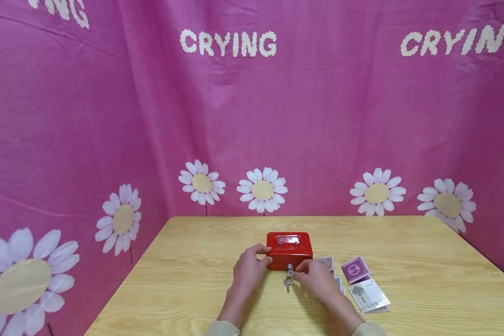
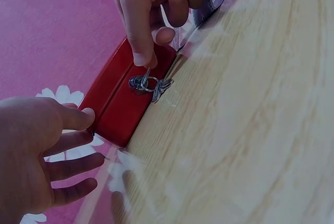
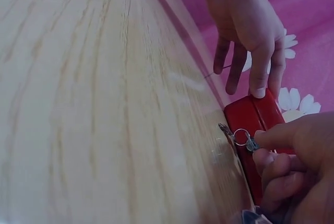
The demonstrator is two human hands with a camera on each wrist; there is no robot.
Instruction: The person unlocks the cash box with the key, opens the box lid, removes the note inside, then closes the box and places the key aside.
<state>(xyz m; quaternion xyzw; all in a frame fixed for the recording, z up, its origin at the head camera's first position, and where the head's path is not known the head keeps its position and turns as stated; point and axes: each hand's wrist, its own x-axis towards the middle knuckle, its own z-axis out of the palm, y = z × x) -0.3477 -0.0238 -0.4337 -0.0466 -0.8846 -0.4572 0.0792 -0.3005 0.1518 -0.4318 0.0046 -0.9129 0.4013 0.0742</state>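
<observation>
A small red cash box point(image 1: 278, 261) with a folding metal handle point(image 1: 288, 239) on its lid sits shut on the table. My left hand point(image 1: 248, 269) touches the box's left side with thumb and index finger, while its other fingers spread loosely in the left wrist view. At the front, my right hand point(image 1: 318, 280) pinches a key point(image 2: 147, 71) that stands in the round lock point(image 2: 136, 83). A ring point(image 3: 240, 137) hangs from that key, with a spare key point(image 1: 287, 283) dangling in front of the box.
Right of the box lie a folded purple banknote point(image 1: 355, 269) and a pale banknote point(image 1: 368, 295) with a tree print. More notes point(image 1: 326, 262) are partly hidden behind my right hand. Pink cloth point(image 1: 252, 116) with daisies hangs beyond the wooden table point(image 1: 185, 280).
</observation>
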